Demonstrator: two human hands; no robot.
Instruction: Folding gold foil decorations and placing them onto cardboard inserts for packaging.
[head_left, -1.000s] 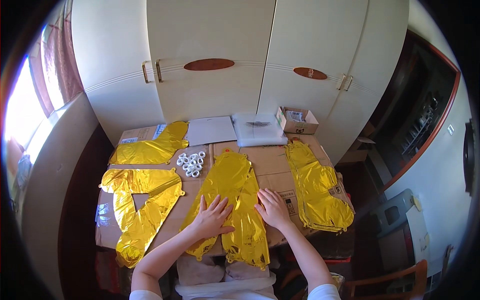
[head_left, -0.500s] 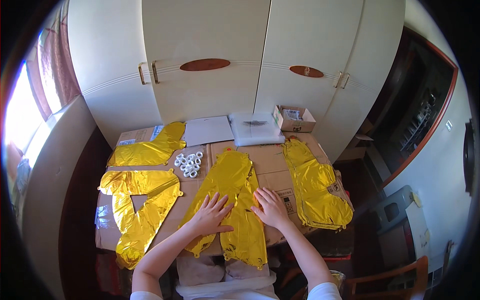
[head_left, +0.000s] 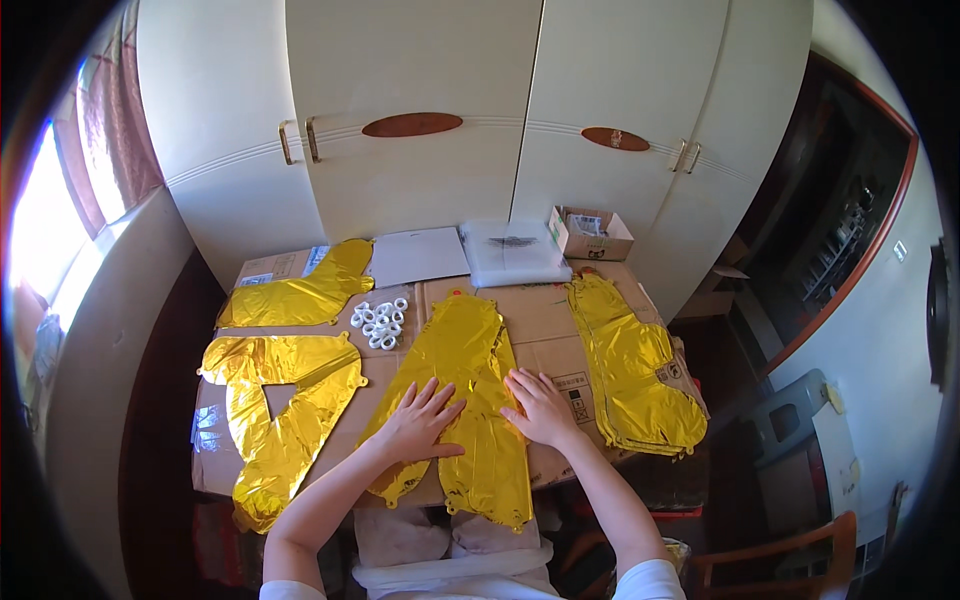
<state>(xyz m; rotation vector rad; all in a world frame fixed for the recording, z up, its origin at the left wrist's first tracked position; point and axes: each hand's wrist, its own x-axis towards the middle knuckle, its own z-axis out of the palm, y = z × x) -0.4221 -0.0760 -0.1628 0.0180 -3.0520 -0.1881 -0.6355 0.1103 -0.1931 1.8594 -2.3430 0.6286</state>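
A flat, uninflated gold foil balloon (head_left: 455,350) lies in front of me on the cardboard-covered table, its two legs pointing my way. My left hand (head_left: 418,422) rests palm down on its left part, fingers spread and thumb out to the right. On its right edge lies my right hand (head_left: 543,410), fingers extended, partly over the cardboard. Neither hand grips anything. Another gold foil balloon (head_left: 285,415) with a cut-out middle is at the left, and a bent one (head_left: 300,295) sits behind it. Stacked gold foil balloons (head_left: 630,370) lie at the right.
White rings (head_left: 380,322) are heaped behind the left hand. Along the back are a white sheet (head_left: 420,257), a stack of clear plastic bags (head_left: 513,255) and a small open box (head_left: 592,235). White cabinets (head_left: 415,60) stand behind the cardboard (head_left: 545,340). A wooden chair (head_left: 790,555) is lower right.
Both hands stay flat on the middle balloon, with only a slight shift of the left hand to the left. The balloons keep their places; the whole view has moved a little.
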